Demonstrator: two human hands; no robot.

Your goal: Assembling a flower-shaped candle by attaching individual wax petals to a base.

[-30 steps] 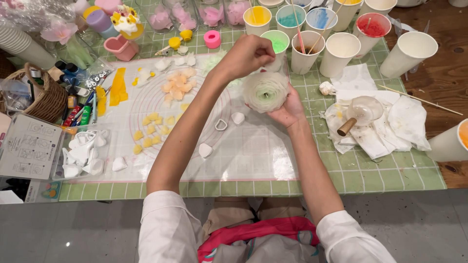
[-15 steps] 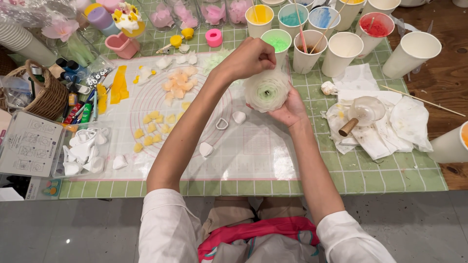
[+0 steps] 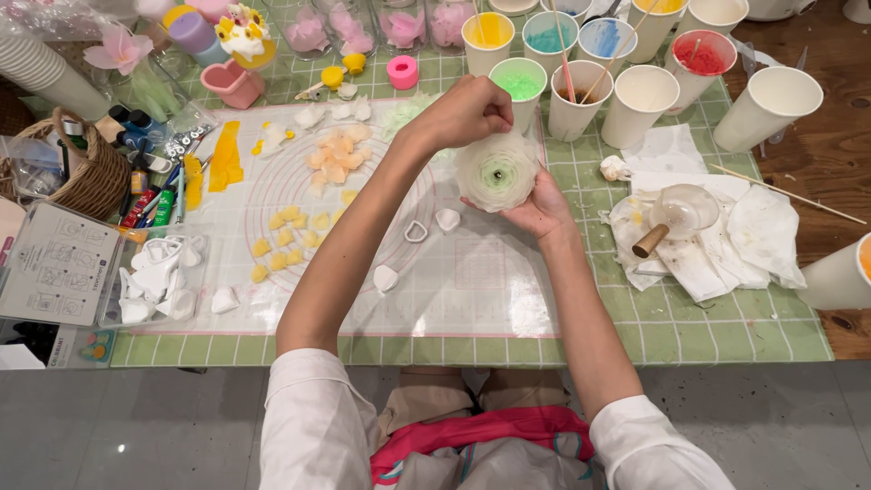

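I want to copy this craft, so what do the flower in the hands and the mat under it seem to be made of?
The flower: thin, layered, waxy-looking petals, pale green-white and slightly translucent; likely wax or soft clay, can't tell which. The mat: a translucent, matte flexible sheet with printed circles, lying flat over the green grid table cover; probably silicone.

A clear mat (image 3: 472, 272) lies on a green grid cloth (image 3: 726, 327), strewn with yellow petals (image 3: 281, 231), peach petals (image 3: 331, 159) and small white cutters (image 3: 415, 232). Along the far edge stand paper cups (image 3: 767, 104) — some holding yellow, teal, blue, green or red colour — with a pink heart mould (image 3: 231, 83) and a pink ring (image 3: 402, 71) near them. At the left sit a wicker basket (image 3: 86, 172) and a sheet of paper (image 3: 45, 272); at the right, crumpled tissues (image 3: 717, 236) bear a glass ladle (image 3: 676, 213) — a thin stick (image 3: 785, 192) lies just beyond.
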